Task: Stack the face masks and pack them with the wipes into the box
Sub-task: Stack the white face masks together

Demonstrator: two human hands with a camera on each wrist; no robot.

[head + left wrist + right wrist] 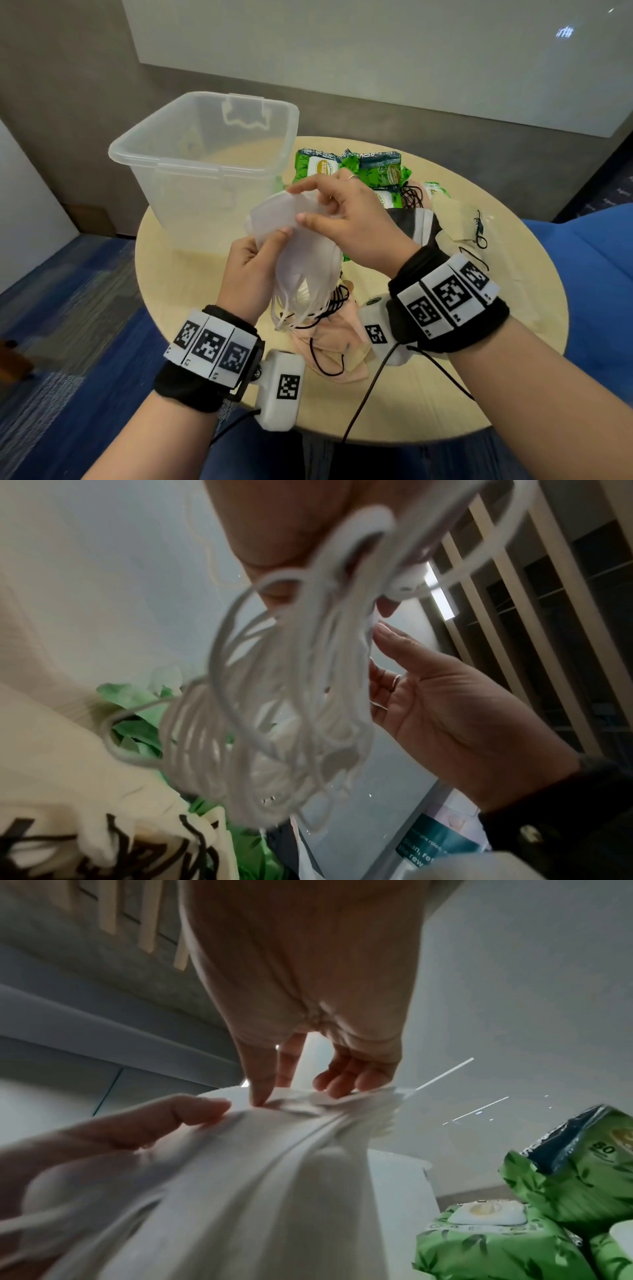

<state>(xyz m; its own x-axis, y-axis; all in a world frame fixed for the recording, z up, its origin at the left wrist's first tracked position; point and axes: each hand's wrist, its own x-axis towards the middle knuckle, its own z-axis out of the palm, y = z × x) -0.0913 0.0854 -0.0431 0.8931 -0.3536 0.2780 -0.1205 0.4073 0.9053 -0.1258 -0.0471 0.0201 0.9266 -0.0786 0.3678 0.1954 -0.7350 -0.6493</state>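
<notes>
Both hands [298, 236] gripping white masks [301, 260] beside box [205, 164]

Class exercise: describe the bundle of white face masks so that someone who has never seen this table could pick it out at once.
Start at the round table and its clear plastic box. In front of the box, above the tabletop, the left hand and right hand hold the white face masks between them. Unlike the peach masks below, they are white, with dangling white loops.
</notes>
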